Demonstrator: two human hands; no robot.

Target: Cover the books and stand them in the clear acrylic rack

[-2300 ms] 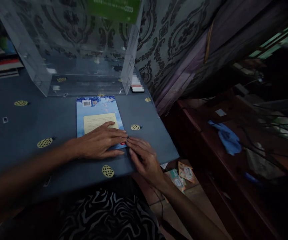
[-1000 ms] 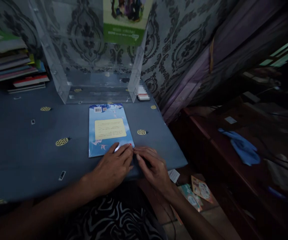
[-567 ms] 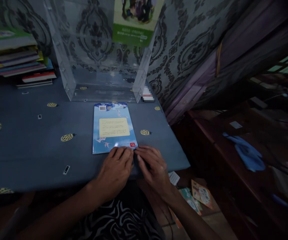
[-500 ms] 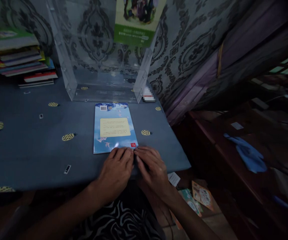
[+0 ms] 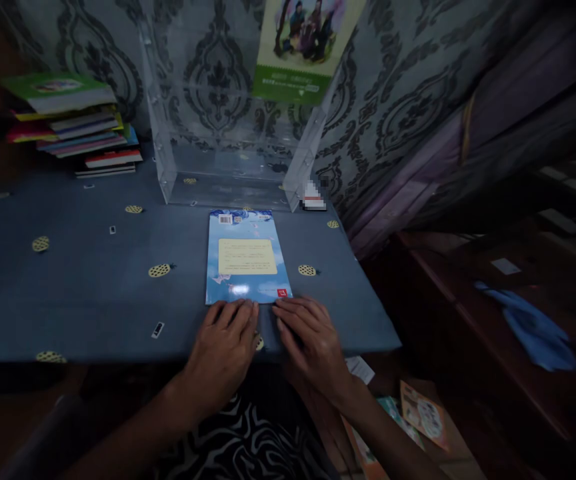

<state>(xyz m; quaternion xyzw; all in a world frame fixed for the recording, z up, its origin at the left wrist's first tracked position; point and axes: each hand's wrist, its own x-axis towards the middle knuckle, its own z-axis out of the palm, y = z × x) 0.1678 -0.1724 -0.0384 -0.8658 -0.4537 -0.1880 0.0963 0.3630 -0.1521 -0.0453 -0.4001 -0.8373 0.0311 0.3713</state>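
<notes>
A blue book (image 5: 248, 288) with a pale yellow text panel lies flat on the blue-grey tablecloth (image 5: 93, 287). At its near edge, on the left, rests my left hand (image 5: 225, 343), palm down, fingers together and curled; whether anything is under the fingertips is hidden. My right hand (image 5: 313, 340) is by the book's near right corner, its fingers bent and close together, with the thumb below them. A gap of cloth separates the two hands. Beyond the book stands a clear acrylic rack (image 5: 233, 190), with a green and cream book (image 5: 291, 87) in its upper part.
Several stacked books (image 5: 83, 127) stand at the back left. A pixelated white object (image 5: 313, 197) is right of the rack. On the right, a dark red surface (image 5: 428, 273) bears a blue cloth (image 5: 533, 327). Booklets (image 5: 423, 413) lie low beside the table.
The view has shifted, so the table things appear farther right. My hands have moved apart, the left one now sitting farther left along the book's near edge.
</notes>
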